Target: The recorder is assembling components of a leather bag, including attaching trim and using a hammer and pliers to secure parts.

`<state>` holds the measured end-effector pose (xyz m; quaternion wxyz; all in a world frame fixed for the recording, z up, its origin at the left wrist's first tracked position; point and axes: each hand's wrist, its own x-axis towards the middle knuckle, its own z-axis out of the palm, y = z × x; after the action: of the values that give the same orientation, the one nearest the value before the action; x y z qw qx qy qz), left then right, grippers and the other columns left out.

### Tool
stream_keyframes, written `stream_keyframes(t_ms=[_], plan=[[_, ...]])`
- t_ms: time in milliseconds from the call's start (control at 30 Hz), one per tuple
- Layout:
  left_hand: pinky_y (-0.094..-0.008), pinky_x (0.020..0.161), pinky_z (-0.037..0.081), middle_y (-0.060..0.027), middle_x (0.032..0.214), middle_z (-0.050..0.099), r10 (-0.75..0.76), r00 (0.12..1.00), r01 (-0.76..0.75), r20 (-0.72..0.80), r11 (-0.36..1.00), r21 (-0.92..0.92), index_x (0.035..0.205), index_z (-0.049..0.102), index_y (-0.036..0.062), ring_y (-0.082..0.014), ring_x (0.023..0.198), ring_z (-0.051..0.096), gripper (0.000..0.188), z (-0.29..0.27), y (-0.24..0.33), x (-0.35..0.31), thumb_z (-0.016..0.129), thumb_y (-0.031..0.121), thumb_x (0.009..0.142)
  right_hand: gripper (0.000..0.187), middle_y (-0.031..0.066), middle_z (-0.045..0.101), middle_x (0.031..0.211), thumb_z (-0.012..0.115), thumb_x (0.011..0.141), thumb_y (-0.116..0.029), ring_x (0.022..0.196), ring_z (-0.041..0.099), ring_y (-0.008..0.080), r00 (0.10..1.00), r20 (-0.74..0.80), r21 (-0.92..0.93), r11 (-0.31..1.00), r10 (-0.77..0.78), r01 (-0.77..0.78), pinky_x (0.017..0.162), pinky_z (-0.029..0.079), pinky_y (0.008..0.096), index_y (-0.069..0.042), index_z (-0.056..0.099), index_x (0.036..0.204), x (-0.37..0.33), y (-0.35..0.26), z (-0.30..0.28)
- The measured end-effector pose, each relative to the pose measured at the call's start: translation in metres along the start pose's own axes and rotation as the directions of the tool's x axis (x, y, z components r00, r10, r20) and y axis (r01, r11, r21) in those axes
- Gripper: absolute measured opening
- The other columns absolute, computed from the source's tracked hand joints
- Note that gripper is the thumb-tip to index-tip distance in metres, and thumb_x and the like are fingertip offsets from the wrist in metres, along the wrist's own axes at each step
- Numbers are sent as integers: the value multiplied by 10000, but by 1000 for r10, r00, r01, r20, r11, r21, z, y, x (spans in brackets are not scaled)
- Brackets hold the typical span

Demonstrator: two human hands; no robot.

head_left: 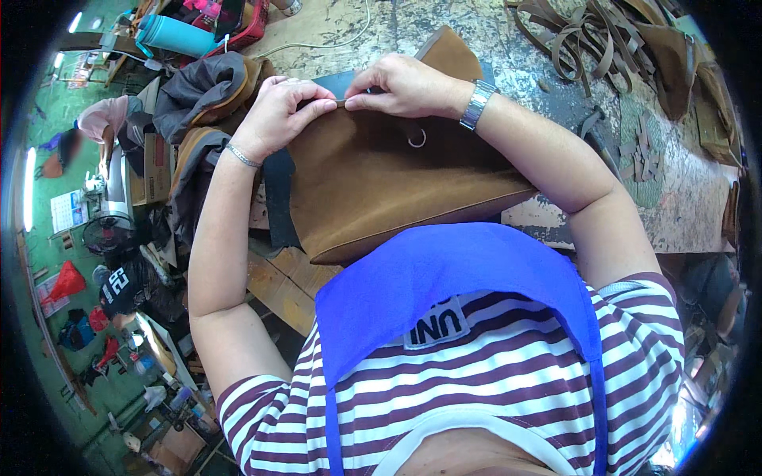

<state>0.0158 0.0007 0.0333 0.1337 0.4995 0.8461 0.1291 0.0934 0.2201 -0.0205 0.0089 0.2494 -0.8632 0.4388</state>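
Note:
A brown leather bag point(381, 170) lies across the near edge of the worktable, its lower seam close to my blue apron. A metal ring point(417, 139) shows on its upper part. At the bag's far edge my left hand point(287, 111) pinches the leather between thumb and fingers. Just to the right, my right hand point(397, 87) pinches the same edge, fingertips nearly meeting the left ones. A brown leather flap point(451, 54) sticks up beyond my right wrist. Under the bag a dark sheet point(279, 202) peeks out at the left.
Grey-and-brown bags point(198, 95) are piled left of my left arm. A light-blue bottle point(175, 36) lies at the far left by a red basket point(252, 28). Leather straps point(583, 40) tangle at the far right, near small leather scraps point(641, 151) and a dark-handled tool point(595, 131).

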Motion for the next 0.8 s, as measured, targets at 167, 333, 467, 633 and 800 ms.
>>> stream_keyframes(t_ms=[167, 333, 467, 633, 800], plan=[[-282, 931, 433, -52, 1062, 628, -116, 993, 110, 17, 869, -482, 1102, 599, -14, -126, 1035, 553, 256, -10, -9, -7, 633, 133, 895, 275, 131, 682, 854, 637, 877, -325, 810, 651, 281, 999, -11, 25, 999, 40, -40, 750, 494, 370, -79, 706, 979, -7, 6, -2], [-295, 880, 429, -57, 958, 663, -58, 997, 68, 47, 964, -258, 994, 686, 48, -164, 945, 592, 187, -22, -9, -12, 683, 169, 851, 281, 100, 688, 897, 647, 878, -328, 845, 650, 253, 994, 17, 33, 994, 103, -104, 756, 492, 353, -78, 700, 994, -9, -1, -3], [-310, 853, 408, -50, 886, 660, -16, 1000, 18, 10, 977, -210, 934, 712, 86, -195, 881, 588, 153, -21, -10, -13, 693, 203, 838, 271, 91, 687, 897, 657, 872, -325, 819, 648, 229, 991, 13, 61, 990, 130, -131, 722, 495, 339, -94, 698, 1007, -7, -8, -1], [-319, 857, 385, -34, 846, 646, -44, 996, 60, 77, 976, -211, 928, 706, 99, -196, 867, 553, 142, -27, -6, -15, 682, 214, 848, 271, 95, 687, 899, 658, 872, -321, 832, 651, 229, 994, -19, 30, 994, 106, -106, 731, 494, 340, -102, 692, 1028, -5, -7, 3], [-327, 876, 373, -29, 841, 640, -15, 999, 21, 47, 989, -149, 906, 689, 91, -196, 871, 546, 136, -26, -5, -16, 675, 216, 854, 263, 112, 689, 882, 644, 882, -312, 860, 653, 243, 985, 7, 25, 985, 172, -172, 777, 490, 350, -81, 694, 998, -4, -18, 5]])
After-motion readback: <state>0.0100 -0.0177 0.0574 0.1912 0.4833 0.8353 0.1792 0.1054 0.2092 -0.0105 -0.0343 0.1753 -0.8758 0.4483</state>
